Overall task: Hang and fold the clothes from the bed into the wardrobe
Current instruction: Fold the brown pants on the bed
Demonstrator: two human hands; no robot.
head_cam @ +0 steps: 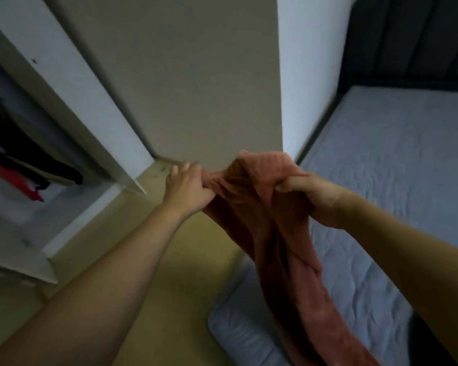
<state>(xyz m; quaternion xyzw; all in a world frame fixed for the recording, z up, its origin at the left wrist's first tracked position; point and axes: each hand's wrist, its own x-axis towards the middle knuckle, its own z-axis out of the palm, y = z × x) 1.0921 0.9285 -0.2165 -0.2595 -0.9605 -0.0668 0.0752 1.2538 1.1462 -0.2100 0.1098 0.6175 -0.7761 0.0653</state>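
Observation:
A rust-red ribbed garment (273,233) hangs in the air between both hands, over the gap between bed and floor. My left hand (187,186) grips its top left edge. My right hand (308,196) grips a bunched fold at the top right, fingers curled round the cloth. The rest of the garment trails down to the lower right. The wardrobe (24,143) stands open at the left, with dark and red clothes (13,170) hanging inside. The bed (397,180), with a pale quilted cover, fills the right side.
The white wardrobe door (95,101) swings out toward the middle, its lower corner close to my left hand. A beige wall (191,75) stands straight ahead. Yellowish floor (169,286) runs between wardrobe and bed. A dark headboard (413,40) is at the upper right.

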